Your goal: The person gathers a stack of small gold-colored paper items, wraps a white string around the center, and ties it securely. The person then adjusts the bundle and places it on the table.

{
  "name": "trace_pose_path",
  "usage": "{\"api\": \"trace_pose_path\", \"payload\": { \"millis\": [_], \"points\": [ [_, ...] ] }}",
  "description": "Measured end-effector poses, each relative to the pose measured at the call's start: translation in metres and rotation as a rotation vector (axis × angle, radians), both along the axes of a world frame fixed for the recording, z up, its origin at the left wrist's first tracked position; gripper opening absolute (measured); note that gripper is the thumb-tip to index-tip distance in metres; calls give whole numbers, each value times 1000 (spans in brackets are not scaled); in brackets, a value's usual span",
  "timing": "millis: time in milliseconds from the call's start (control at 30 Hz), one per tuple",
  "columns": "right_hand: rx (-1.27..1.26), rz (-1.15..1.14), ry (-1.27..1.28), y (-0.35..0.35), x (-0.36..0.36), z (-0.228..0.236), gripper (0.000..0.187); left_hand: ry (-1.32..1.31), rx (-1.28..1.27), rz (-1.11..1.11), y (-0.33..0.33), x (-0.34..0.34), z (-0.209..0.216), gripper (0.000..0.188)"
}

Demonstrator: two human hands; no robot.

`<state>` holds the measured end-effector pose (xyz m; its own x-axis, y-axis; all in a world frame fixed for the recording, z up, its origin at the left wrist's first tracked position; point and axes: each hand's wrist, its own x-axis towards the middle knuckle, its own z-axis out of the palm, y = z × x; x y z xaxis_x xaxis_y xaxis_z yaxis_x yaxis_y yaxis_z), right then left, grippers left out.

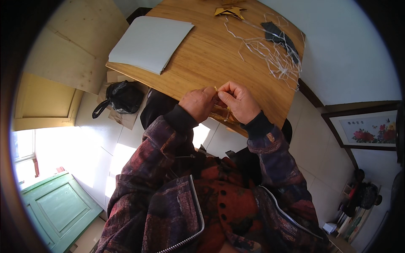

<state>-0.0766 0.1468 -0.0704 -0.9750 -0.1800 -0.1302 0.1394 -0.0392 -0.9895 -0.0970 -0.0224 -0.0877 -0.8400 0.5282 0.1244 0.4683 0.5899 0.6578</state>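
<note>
While both our hands meet at the near edge of the table (202,59), we pinch a small yellow strip (216,89) between them: the left hand (197,103) has its thumb and forefinger pressed together on one end, and the right hand (238,101) has its fingertips closed on the other. The strip sits just above the table's near edge, and more yellowish material (220,113) shows under our palms, though we cannot tell its shape. To work it well, we judge that we should keep the pinch close to the spot we are bending, hold the two ends level, and press with the pads, not the nails, so the thin piece does not tear or slip.

The table is warm brown wood with fine grain. On its far left lies a stack of white sheets (151,42). At the far edge rests a folded yellow shape (230,11). To the right lies a tangle of white strings (270,55) with a dark piece (278,36) on it.

Below the table's left side a black bag (122,97) sits on the pale tiled floor. A green door (59,211) shows near left, beside bright sunlight. A framed flower picture (369,130) leans at the right wall.
</note>
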Motion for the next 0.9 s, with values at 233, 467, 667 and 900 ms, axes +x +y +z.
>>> {"api": "trace_pose_path", "payload": {
  "millis": [233,467,667,900],
  "points": [
    [789,-241,587,1,16,-21,9,34,46,-16,0,0,0,13],
    [893,-195,581,-2,17,-33,16,17,29,-30,-4,1,-4,15],
    [916,-164,512,-2,19,-31,15,-14,130,-21,-4,1,-9,15],
    [883,-184,634,-10,16,-7,13,-24,90,22,-4,2,-11,15]
  ]
}}
